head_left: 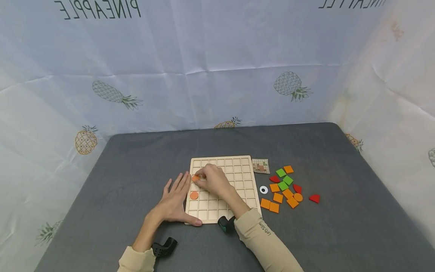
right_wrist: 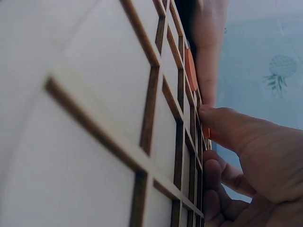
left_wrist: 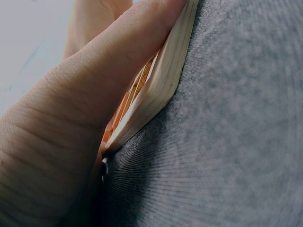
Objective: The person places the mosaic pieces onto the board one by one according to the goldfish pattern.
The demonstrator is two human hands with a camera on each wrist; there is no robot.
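Observation:
A pale wooden grid board (head_left: pixel 238 177) lies on the dark table. My right hand (head_left: pixel 215 181) reaches across it and pinches an orange disc (head_left: pixel 195 178) between thumb and fingers, over a cell in the left column. Nearer me in that column, another orange disc (head_left: pixel 194 195) sits in a cell. Along the board's left side rests my left hand (head_left: pixel 174 202), fingers spread straight and thumb at the near left corner. The left wrist view shows that thumb (left_wrist: pixel 118 56) against the board's edge. Part of the pinched disc is hidden by the fingers.
Right of the board lie loose orange squares (head_left: pixel 274 207), green squares (head_left: pixel 283 186), red pieces (head_left: pixel 314 198), an orange disc (head_left: pixel 298 197) and a white ring-shaped piece with a dark centre (head_left: pixel 263 187). A small pattern card (head_left: pixel 260 166) touches the board's far right corner.

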